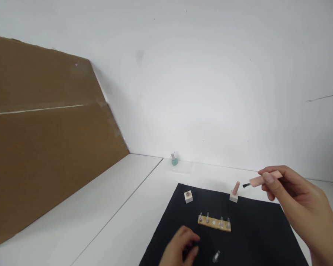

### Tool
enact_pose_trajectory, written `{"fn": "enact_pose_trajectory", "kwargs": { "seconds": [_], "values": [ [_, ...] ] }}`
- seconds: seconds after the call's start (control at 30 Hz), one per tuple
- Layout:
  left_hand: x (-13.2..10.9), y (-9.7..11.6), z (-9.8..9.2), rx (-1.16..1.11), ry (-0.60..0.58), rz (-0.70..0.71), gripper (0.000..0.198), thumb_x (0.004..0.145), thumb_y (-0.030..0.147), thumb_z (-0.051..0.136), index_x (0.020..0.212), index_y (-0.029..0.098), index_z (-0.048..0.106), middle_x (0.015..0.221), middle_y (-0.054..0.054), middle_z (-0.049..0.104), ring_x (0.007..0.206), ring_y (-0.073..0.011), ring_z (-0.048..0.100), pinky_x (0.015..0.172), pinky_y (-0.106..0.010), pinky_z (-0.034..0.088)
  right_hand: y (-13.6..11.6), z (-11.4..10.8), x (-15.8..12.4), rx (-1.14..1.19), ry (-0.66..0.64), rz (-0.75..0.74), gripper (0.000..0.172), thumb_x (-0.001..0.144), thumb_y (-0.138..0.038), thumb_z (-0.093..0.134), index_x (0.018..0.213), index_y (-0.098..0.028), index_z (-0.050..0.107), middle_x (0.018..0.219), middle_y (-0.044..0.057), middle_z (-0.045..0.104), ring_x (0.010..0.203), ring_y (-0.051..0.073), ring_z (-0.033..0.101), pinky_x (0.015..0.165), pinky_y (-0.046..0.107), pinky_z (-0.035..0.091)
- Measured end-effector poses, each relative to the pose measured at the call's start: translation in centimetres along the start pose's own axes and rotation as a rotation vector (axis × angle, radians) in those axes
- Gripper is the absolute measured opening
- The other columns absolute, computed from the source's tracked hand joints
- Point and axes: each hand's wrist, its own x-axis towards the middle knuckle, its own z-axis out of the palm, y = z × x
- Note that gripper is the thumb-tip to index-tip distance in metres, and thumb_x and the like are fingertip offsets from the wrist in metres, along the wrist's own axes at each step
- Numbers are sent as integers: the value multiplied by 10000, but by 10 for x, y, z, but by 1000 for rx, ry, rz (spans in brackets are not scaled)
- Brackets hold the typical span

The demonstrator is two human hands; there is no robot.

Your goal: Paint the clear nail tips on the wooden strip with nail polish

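Observation:
My right hand (296, 199) grips a pink-handled nail polish brush (262, 180) between thumb and fingers, its dark bristles pointing left. Just left of the bristles, a pink stick-like piece (236, 188) stands tilted on a small white block (233, 198). My left hand (181, 245) is low over the black cloth, slightly blurred, with fingers curved and a gap before the thumb; nothing shows between them. Beyond it lies a tan strip (217, 224) bearing several upright clear nail tips (221, 221) and a bare white dot. A loose clear nail tip (216, 256) rests on the cloth, right of my left hand.
A second white block (188, 197) with a small round metal piece sits at the black cloth's (255, 229) far left. By the wall, a teal nail polish bottle (174, 161) leans on a clear tray (183, 168). A cardboard panel (50, 140) stands along the left.

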Motion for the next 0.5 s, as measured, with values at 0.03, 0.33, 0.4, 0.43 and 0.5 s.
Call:
{"fn": "enact_pose_trajectory", "kwargs": {
  "seconds": [0.03,0.33,0.4,0.43,0.5],
  "values": [
    [9,1,-11,-29,131,-87,162,817,215,633,933,230,745,868,-32,727,775,-212,698,755,-320,570,-1,0,0,-7,1,12,329,939,-576,628,842,-274,717,696,4,703,564,174,572,556,270,526],
    [99,3,-39,-36,267,-192,255,606,224,746,853,160,748,819,-24,721,663,-196,626,677,-341,543,-8,10,-7,125,-69,-22,295,962,-518,632,886,-255,742,745,20,758,554,167,581,505,242,520],
    [98,13,-37,-24,264,-167,162,648,266,724,788,185,732,742,-11,716,679,-219,643,693,-354,533,-9,15,-9,143,-123,-28,296,972,-520,624,907,-253,734,779,22,781,559,167,600,510,238,532],
    [94,20,-37,-23,266,-152,160,678,293,710,803,194,726,728,-9,721,689,-230,657,698,-359,534,-9,19,-11,152,-150,-38,297,978,-522,615,921,-254,730,776,21,783,573,171,621,523,239,541],
    [85,38,-39,-23,278,-113,208,741,344,681,896,210,720,775,-12,753,735,-242,688,735,-365,546,-10,28,-15,174,-194,-71,303,997,-520,583,947,-257,723,796,25,791,629,184,678,565,245,562]
  ]
}}
